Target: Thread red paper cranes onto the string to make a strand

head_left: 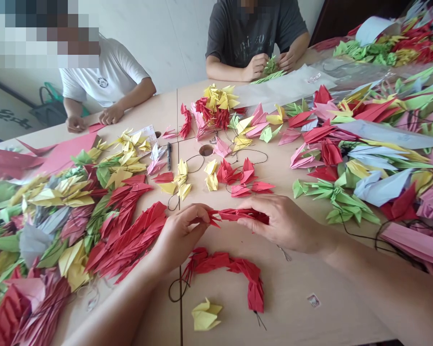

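Observation:
My left hand [180, 235] and my right hand [281, 223] both pinch a red folded paper crane [234, 215], held level just above the wooden table [310, 288]. The left fingers grip its left tip, the right fingers cover its right end. Below my hands lies a curved string of red paper cranes [234, 271] on a black cord [175, 290]. A yellow paper crane [205, 315] lies near the table's front edge.
Heaps of red, yellow, green, pink and blue paper cranes [75, 211] cover the left and right sides. A black pen [169, 156] lies mid-table. Across the table sit two people, one in a white shirt [104, 79], one in a dark shirt [252, 33] folding green paper.

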The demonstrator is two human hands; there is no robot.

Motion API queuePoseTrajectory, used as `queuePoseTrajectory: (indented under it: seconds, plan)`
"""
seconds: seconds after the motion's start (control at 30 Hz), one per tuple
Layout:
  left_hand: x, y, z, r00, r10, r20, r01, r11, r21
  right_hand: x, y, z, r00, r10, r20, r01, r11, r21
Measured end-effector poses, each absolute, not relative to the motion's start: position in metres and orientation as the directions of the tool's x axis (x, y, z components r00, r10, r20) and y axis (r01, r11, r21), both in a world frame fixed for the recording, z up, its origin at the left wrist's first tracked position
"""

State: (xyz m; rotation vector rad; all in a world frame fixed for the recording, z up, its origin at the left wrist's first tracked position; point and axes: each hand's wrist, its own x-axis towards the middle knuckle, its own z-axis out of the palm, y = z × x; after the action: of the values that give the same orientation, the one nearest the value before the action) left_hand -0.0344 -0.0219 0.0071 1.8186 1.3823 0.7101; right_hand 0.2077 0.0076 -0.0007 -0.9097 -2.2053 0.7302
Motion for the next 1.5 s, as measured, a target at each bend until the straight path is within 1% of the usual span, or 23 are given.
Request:
queuePoseTrajectory:
  seconds: [0.2,0.33,0.53,0.7,0.83,0.93,1.03,1.13,1.2,1.27,1.33,1.4,1.5]
  plan:
    - [-0.033,-0.025,0.01,0.363,0.932,-0.003,0.469,-0.18,0.865,0.207,0.008,-0.002,-0.581,0.749,0.32,0.398,0.604,-0.69]
    - [-0.032,-0.025,0.009,0.382,0.924,-0.02,0.442,-0.163,0.882,0.207,0.008,-0.003,-0.59,0.738,0.328,0.378,0.611,-0.696]
    - [-0.029,-0.026,0.009,0.375,0.927,-0.018,0.441,-0.162,0.883,0.208,0.007,-0.006,-0.606,0.724,0.33,0.358,0.618,-0.7]
    - [-0.028,-0.028,0.006,0.321,0.947,-0.027,0.459,-0.131,0.879,0.207,0.007,-0.005,-0.614,0.713,0.338,0.342,0.626,-0.701]
    - [-0.026,-0.029,0.0,0.288,0.957,-0.043,0.432,-0.089,0.897,0.208,0.006,-0.005,-0.636,0.703,0.318,0.333,0.622,-0.709]
    - [-0.023,-0.029,-0.001,0.276,0.96,-0.037,0.443,-0.093,0.892,0.209,0.006,-0.006,-0.651,0.7,0.295,0.344,0.618,-0.707]
    - [-0.02,-0.03,0.0,0.269,0.963,0.02,0.52,-0.163,0.838,0.209,0.007,-0.006,-0.672,0.683,0.287,0.38,0.65,-0.658]
    - [-0.018,-0.03,0.001,0.277,0.952,0.127,0.618,-0.278,0.735,0.208,0.01,-0.007,-0.688,0.653,0.318,0.397,0.705,-0.588]
    - [-0.018,-0.029,0.0,0.323,0.924,0.203,0.649,-0.372,0.664,0.209,0.013,-0.009,-0.686,0.637,0.352,0.396,0.733,-0.554]
    - [-0.019,-0.028,-0.002,0.388,0.887,0.25,0.659,-0.457,0.598,0.209,0.014,-0.01,-0.689,0.625,0.367,0.401,0.75,-0.526]
    - [-0.02,-0.026,-0.006,0.441,0.864,0.245,0.672,-0.498,0.548,0.21,0.014,-0.012,-0.697,0.622,0.356,0.423,0.758,-0.497]
    - [-0.022,-0.024,-0.008,0.46,0.861,0.215,0.694,-0.5,0.518,0.211,0.014,-0.014,-0.707,0.628,0.326,0.453,0.756,-0.472]
    - [-0.024,-0.023,-0.011,0.468,0.863,0.192,0.714,-0.497,0.493,0.215,0.015,-0.014,-0.716,0.653,0.247,0.505,0.729,-0.462]
